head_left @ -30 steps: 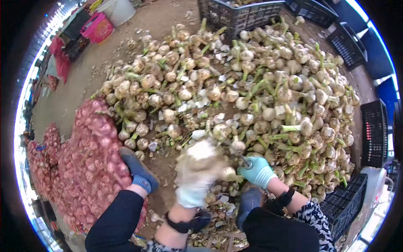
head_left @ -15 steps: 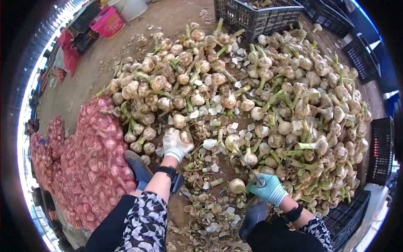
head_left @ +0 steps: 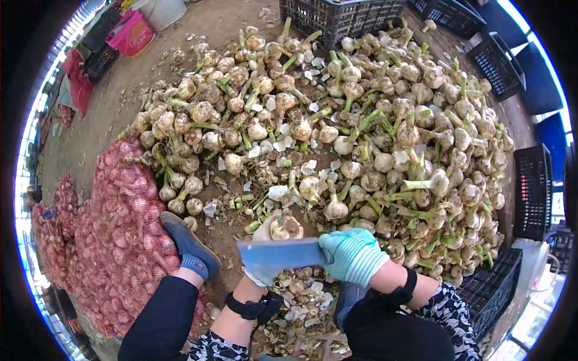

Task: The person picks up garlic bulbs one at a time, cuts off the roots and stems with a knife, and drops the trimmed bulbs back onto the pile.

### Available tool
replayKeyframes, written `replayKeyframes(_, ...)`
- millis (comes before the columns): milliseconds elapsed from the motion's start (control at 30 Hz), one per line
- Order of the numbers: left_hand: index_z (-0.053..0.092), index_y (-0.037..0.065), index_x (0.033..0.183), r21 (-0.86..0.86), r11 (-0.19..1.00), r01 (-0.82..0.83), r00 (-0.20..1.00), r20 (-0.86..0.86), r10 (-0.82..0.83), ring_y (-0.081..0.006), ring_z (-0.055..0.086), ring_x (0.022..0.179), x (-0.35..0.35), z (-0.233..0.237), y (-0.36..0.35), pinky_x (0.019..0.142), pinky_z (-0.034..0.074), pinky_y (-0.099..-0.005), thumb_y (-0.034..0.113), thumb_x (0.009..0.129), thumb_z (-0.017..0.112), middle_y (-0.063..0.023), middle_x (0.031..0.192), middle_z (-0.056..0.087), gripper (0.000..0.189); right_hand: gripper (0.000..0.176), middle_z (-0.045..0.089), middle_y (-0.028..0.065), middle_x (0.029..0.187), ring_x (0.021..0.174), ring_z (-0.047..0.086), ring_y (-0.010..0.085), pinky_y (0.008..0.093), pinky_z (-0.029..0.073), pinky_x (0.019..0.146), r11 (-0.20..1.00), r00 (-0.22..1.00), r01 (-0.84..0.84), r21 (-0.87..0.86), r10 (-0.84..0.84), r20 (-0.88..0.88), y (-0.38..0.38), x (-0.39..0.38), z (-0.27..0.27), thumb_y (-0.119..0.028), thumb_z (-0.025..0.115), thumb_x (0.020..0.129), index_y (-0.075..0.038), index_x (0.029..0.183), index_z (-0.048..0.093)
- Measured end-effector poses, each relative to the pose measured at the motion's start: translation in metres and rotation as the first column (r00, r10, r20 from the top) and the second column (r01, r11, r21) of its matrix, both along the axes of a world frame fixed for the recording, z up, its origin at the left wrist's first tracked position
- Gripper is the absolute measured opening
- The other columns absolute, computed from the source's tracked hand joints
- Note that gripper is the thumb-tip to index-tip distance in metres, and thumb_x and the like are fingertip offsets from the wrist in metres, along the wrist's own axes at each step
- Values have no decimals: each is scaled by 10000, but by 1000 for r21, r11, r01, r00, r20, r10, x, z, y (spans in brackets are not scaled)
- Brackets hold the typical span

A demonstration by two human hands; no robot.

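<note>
My left hand (head_left: 262,233), in a whitish glove, is closed around a garlic bulb (head_left: 287,228) low in the middle of the head view. My right hand (head_left: 355,256), in a teal and white striped glove, grips a knife (head_left: 282,253). Its broad blade points left, flat side toward me, just on my side of the bulb. The blade covers much of my left hand. Trimmed stalks and papery skins (head_left: 304,295) lie on the ground under both hands. A heap of untrimmed garlic (head_left: 415,162) rises just beyond my right hand.
Another garlic heap (head_left: 205,114) lies ahead on the left. A red mesh sack (head_left: 126,234) full of bulbs stands beside my left shoe (head_left: 191,243). Black crates (head_left: 340,21) stand at the back and a black crate (head_left: 533,192) at the right. A pink bucket (head_left: 130,34) is far left.
My left hand has come back toward me from the ground by the left heap, with a bulb. The knife has swung from pointing away to lying across, beside the bulb. The view has shifted.
</note>
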State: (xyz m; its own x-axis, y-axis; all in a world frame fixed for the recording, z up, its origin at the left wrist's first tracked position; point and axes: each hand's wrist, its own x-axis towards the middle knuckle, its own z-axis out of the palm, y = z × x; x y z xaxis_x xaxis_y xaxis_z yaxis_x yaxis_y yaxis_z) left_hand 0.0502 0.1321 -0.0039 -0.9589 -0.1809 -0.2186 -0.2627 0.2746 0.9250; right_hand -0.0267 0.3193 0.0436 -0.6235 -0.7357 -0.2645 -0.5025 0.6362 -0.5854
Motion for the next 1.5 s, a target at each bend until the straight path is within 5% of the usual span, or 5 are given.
replayKeyframes(933,541,-16,1054,573,715,-401,914,195,357,-133,612,749,11,26,14,684,503,-270,130,796,628,-60,845,631,309,156,570,98,673,644,571,331,417,457,601,997,995,-13,-73,6,-95,2,3,-1,-151,632,604,-90,717,543)
replayKeyframes(1067,533,-53,1025,88,996,17,955,-297,10,-135,616,766,12,68,0,703,499,-259,134,564,786,-97,860,637,558,182,645,154,688,638,647,296,375,527,603,856,969,152,493,-227,96,22,-50,11,-222,617,742,-67,823,668)
replayKeyframes(1133,530,-41,1031,42,962,-270,824,-507,254,-136,593,770,12,54,9,715,493,-278,74,561,756,-58,823,602,534,174,636,146,659,555,626,246,339,512,544,824,828,561,71,-560,-42,56,-46,-30,-204,618,780,-43,824,668)
replayKeyframes(1233,556,78,968,887,360,-289,909,136,394,-168,569,752,-21,41,-10,688,487,-328,108,752,618,-57,790,574,226,129,659,64,698,604,561,77,235,466,555,781,750,596,-185,-460,476,18,-20,-5,-108,718,712,-39,814,678)
replayKeyframes(1500,600,89,891,917,-101,-386,686,358,633,-270,576,743,-49,42,7,741,473,-436,446,804,603,-81,788,603,367,121,627,13,749,643,516,57,246,458,582,704,569,657,-269,-229,790,-48,45,-57,-118,670,762,-35,826,608)
